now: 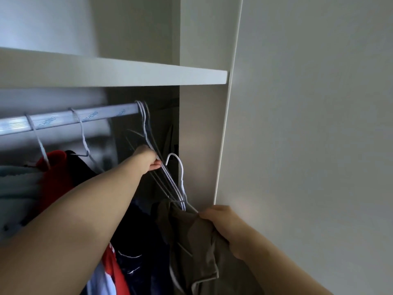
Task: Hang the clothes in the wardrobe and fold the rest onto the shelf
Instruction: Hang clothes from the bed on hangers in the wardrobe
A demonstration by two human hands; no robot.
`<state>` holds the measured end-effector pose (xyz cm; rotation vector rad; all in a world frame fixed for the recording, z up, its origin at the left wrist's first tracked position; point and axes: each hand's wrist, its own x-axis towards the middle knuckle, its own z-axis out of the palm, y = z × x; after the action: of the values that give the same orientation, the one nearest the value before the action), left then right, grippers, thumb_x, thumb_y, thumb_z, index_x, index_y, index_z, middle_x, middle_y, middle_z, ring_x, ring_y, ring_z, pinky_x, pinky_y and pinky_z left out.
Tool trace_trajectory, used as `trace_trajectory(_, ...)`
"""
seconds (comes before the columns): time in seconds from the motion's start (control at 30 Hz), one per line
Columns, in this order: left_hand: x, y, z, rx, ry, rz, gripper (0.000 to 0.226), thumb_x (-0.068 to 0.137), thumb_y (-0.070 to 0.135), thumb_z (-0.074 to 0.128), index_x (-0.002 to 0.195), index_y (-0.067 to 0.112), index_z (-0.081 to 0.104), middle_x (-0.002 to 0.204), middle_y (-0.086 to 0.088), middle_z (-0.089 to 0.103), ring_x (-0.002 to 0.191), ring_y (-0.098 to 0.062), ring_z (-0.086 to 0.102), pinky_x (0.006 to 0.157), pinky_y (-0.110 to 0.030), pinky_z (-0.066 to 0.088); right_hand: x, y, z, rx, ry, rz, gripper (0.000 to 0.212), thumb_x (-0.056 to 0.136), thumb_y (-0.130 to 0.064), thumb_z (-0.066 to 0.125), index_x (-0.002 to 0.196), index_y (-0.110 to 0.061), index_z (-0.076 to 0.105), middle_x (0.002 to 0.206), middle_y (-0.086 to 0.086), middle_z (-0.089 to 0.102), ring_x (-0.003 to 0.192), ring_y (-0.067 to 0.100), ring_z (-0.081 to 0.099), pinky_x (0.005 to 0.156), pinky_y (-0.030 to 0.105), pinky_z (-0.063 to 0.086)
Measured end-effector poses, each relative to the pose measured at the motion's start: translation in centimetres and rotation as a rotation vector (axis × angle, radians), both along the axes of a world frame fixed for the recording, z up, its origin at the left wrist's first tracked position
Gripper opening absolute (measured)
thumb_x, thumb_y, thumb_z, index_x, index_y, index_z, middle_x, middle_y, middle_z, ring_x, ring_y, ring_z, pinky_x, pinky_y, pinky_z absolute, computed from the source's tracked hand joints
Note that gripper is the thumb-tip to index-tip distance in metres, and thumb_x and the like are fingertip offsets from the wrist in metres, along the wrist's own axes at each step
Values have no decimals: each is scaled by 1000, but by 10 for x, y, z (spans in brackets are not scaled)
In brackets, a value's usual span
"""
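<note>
Now the left hand, reaching far into the wardrobe, has its fingers curled round the empty hangers hooked at the right end of the rail. Nearer, the right hand grips an olive garment on a white hanger, its hook free below the rail.

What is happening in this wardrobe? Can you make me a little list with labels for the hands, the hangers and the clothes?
left hand: holds the empty hangers that hook over the rod
right hand: grips the brown garment, which is on the white hanger
white hanger hook: free in the air, not on the rod yet
already hung: red garment, further left on the rod
shelf: white, just above the rod
</note>
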<state>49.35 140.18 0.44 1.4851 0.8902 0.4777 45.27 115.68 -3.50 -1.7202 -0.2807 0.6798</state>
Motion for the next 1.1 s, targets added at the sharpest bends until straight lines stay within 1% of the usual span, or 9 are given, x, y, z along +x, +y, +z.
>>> trace_trajectory(0.1,-10,4,-10,98,73,-11,30,99,5,34,125,3,47,90,-14,60,57,-18,59,37,-23,50,-1,2,1,17,5,20,17,84,-5,61,68,-8,65,70,14,63,63,24,59,62,27,51)
trace_trajectory(0.17,-23,11,-19,372,205,-7,32,96,8,40,125,12,52,115,-17,61,78,-26,65,62,-34,58,-4,6,1,23,6,40,18,83,-4,61,67,-7,66,68,13,63,61,23,60,62,27,51)
trace_trajectory(0.27,-49,21,-26,848,425,24,32,88,9,45,106,27,65,121,-11,60,109,-31,55,93,-33,46,-12,15,4,36,-10,88,16,82,-3,61,67,-6,66,72,16,64,65,26,59,65,30,51)
trace_trajectory(0.43,-92,21,-19,1425,568,159,30,83,9,51,100,28,66,122,4,55,119,-24,38,91,-33,28,-29,34,11,86,57,172,17,83,-5,59,68,-5,67,64,13,64,54,22,60,58,25,50)
trace_trajectory(0.57,-127,29,-20,1299,429,271,34,80,-1,50,104,16,67,136,-5,43,128,-26,32,95,-35,28,-44,54,19,132,168,190,24,85,-4,55,63,-6,64,54,11,63,45,19,59,51,22,48)
trace_trajectory(0.7,-149,33,-18,987,209,363,37,80,-10,45,106,7,65,127,-17,44,111,-36,46,96,-34,39,-49,75,35,135,170,155,21,85,-5,55,65,-4,62,52,9,62,47,20,58,50,20,46)
trace_trajectory(0.8,-155,33,-12,646,93,349,30,90,-1,42,110,8,62,111,-19,55,88,-37,62,77,-42,55,-51,92,50,157,168,147,13,86,-5,53,74,-3,60,67,13,60,58,24,56,57,24,45)
trace_trajectory(0.93,-161,29,-7,339,-54,311,29,95,2,36,109,13,58,88,-9,55,45,-17,57,33,-17,43,-53,117,73,204,140,132,11,86,0,48,80,-2,57,69,14,56,57,24,52,54,25,44)
trace_trajectory(1.1,-167,30,-2,214,-75,219,29,94,1,37,106,20,55,85,-6,56,49,-16,56,42,-22,42,-41,142,100,212,52,81,13,87,2,46,78,-2,55,67,11,53,54,22,49,50,24,39)
